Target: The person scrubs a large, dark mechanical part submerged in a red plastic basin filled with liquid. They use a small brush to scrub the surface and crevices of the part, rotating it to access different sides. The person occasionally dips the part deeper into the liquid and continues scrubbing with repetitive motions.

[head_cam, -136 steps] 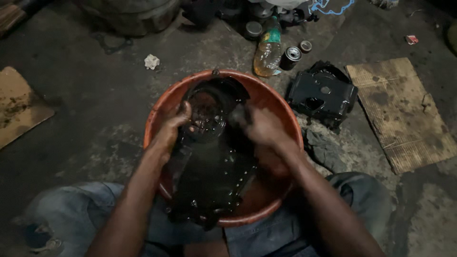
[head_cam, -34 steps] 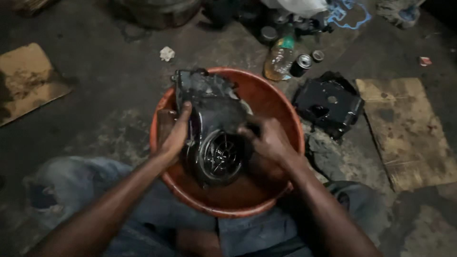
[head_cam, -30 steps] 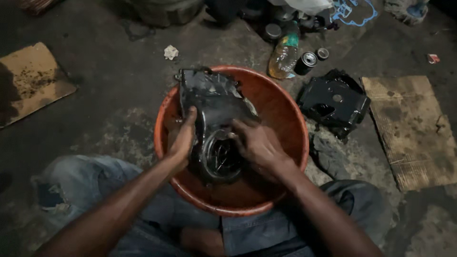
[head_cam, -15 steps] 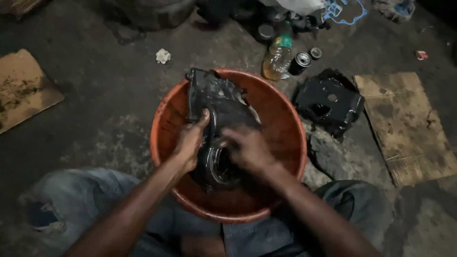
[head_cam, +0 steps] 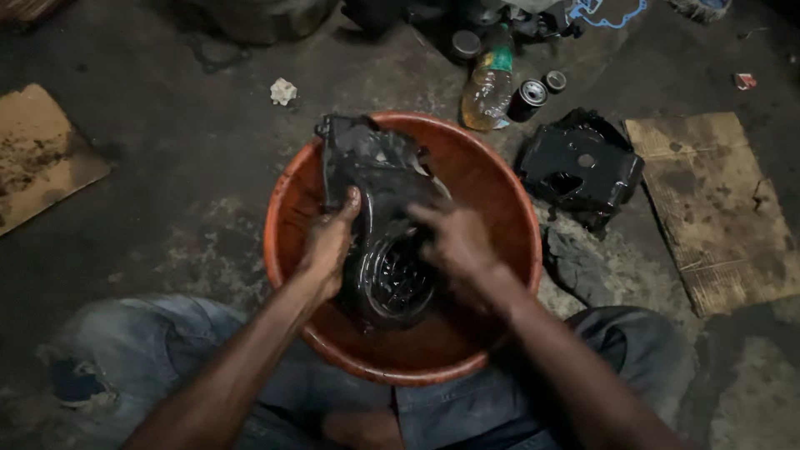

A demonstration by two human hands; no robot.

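- Left hand (head_cam: 329, 242) grips the black engine cover (head_cam: 379, 217) by its left edge.
- Right hand (head_cam: 454, 242) presses on its right side (grip unclear).
- Cover stands tilted in the orange basin (head_cam: 500, 200).
- Beyond: another black cover (head_cam: 581, 167), a bottle (head_cam: 489, 83) on the floor.

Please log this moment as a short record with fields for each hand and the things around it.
left hand: grips the left side of the black engine cover
right hand: rests on the cover's right side, fingers spread over it
cover: wet, held tilted inside the orange basin
floor right of basin: second black cover, cardboard
floor behind basin: bottle of yellow liquid, small can, crumpled paper
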